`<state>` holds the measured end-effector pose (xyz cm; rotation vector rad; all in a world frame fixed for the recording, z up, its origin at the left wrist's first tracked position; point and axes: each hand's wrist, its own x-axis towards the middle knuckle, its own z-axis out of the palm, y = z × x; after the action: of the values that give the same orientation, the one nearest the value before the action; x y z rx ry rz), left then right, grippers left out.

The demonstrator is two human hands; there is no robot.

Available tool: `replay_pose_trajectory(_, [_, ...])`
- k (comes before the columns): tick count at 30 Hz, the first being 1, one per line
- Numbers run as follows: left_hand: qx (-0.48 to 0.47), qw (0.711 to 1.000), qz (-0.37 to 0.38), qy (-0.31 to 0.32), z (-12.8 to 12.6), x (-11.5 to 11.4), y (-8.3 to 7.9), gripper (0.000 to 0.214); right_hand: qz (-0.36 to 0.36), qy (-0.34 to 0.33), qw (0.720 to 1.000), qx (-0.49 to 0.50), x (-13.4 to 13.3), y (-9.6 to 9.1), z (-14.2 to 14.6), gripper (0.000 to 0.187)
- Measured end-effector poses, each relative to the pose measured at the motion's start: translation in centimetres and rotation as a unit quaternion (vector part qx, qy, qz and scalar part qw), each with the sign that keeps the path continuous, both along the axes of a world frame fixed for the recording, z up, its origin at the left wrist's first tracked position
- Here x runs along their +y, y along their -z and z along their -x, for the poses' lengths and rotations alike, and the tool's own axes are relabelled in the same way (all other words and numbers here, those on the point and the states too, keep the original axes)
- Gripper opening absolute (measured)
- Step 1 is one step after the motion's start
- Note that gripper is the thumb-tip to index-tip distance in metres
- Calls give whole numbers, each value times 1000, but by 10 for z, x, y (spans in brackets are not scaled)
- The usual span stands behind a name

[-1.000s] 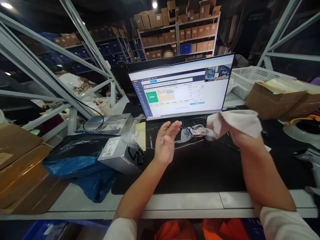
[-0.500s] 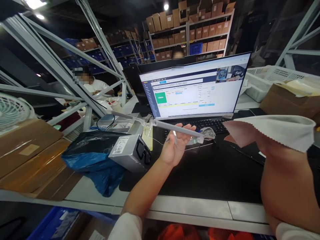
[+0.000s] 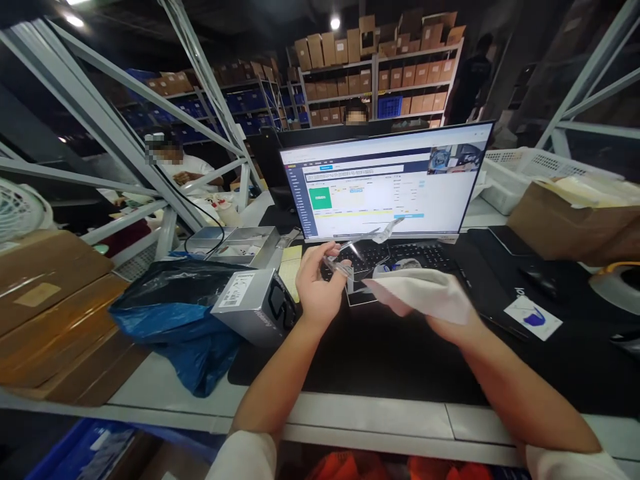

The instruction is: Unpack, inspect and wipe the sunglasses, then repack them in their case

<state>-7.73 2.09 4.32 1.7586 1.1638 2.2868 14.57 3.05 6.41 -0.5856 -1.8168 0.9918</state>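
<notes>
My left hand [image 3: 321,285] is closed on a pair of clear-framed eyeglasses [image 3: 385,231], gripping them at one side between thumb and fingers. One temple sticks out to the right, in front of the monitor's lower edge. A pale cloth with a zigzag edge [image 3: 425,291] drapes over my right hand [image 3: 453,327], which grips it just right of the glasses. The cloth hides most of those fingers. Below the glasses lie the black keyboard [image 3: 423,257] and a crumpled clear wrapper [image 3: 400,265].
Left of my hands stand a grey box [image 3: 255,307] and a blue-black plastic bag [image 3: 175,327]. A lit monitor [image 3: 370,193] is ahead. To the right lie a white card [image 3: 533,319], a mouse [image 3: 539,282] and a roll of tape [image 3: 617,287]. Two people sit beyond; another stands.
My right hand has brought the cloth left and inward to the glasses. My left hand has drawn slightly left, and the glasses have turned. The card, mouse and tape roll have come into view.
</notes>
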Motion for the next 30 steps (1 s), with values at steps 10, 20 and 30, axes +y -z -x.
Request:
replay_pose_trajectory(10, [187,972,-32,-141,0,-4,-8,30,262,-171,937,158,-4,9,50,54])
replay_pose_trajectory(20, [231,969,-37,-73,-24,0,12,50,266,-73,931,240,-8,41,64,48])
replay_pose_trajectory(30, [244,963,-79,-82,-26,0,12,39,304,-65,900,305,-5,15,49,48])
